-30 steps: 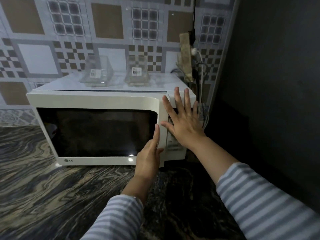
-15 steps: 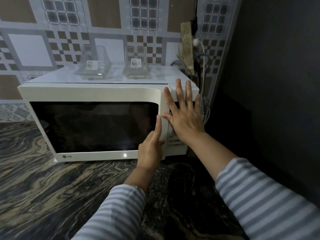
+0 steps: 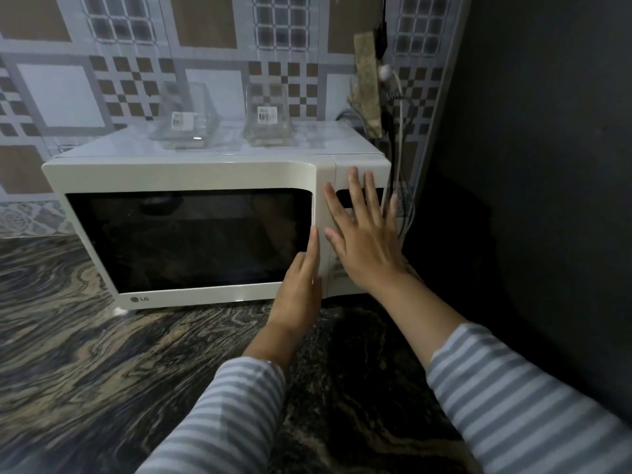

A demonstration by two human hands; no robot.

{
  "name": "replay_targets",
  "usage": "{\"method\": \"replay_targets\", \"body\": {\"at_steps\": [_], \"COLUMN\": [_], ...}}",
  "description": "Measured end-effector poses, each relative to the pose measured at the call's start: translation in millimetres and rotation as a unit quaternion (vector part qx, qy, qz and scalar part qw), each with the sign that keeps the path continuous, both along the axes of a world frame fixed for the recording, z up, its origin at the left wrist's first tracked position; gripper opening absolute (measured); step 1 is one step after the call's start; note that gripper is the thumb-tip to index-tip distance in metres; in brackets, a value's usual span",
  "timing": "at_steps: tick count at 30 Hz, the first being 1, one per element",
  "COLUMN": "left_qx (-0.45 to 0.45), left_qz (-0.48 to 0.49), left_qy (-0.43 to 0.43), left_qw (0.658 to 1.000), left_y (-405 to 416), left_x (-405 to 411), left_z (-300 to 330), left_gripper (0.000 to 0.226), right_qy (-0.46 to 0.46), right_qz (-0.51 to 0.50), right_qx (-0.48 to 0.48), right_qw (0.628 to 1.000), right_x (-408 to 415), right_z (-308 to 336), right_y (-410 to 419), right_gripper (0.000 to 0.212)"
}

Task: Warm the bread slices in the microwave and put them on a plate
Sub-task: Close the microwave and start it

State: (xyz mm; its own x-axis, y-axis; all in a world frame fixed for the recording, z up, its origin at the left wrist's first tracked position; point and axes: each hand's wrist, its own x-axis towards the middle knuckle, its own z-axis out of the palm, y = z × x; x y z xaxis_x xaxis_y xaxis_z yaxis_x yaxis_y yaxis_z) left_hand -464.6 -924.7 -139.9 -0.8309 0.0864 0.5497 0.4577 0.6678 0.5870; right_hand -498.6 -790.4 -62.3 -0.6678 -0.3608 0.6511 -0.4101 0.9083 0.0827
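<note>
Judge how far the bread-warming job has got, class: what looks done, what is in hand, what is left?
Done: nothing can be confirmed; no bread or plate is in view, and the microwave door is shut with its window dark. In hand: the left hand has its fingers at the door's right edge, while the right hand lies flat, spread over the control panel. Left: whether the bread is inside cannot be told; plating remains.

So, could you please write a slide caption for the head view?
Left hand at the closed white microwave door's edge, right hand spread flat on its control panel; two glass containers on top.
</note>
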Motion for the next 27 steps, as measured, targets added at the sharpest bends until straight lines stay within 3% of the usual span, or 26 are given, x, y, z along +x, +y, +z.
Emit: {"method": "replay_targets", "body": {"at_steps": [6,12,20,27], "left_qx": [-0.190,-0.259,-0.248,-0.247], "left_qz": [0.161,0.153,0.161,0.160], "left_qy": [-0.100,-0.231,-0.222,-0.223], "left_qw": [0.963,0.925,0.929,0.929], "left_y": [-7.6,-7.5,-7.6,-6.8], "left_x": [45.5,48.8,45.9,47.2], "left_z": [-50.3,-65.5,-66.8,-64.3], "left_gripper": [0.070,0.066,0.068,0.069], "right_qy": [-0.115,-0.161,-0.149,-0.205], "right_qz": [-0.046,-0.098,-0.120,-0.113], "right_qx": [-0.019,-0.005,0.002,0.006], "right_qw": [0.992,0.982,0.981,0.972], "right_x": [27.5,25.9,21.5,32.3], "right_z": [-92.3,-117.1,-119.9,-101.8], "right_y": [20.0,24.3,18.3,15.7], "right_gripper": [0.064,0.066,0.069,0.067]}}
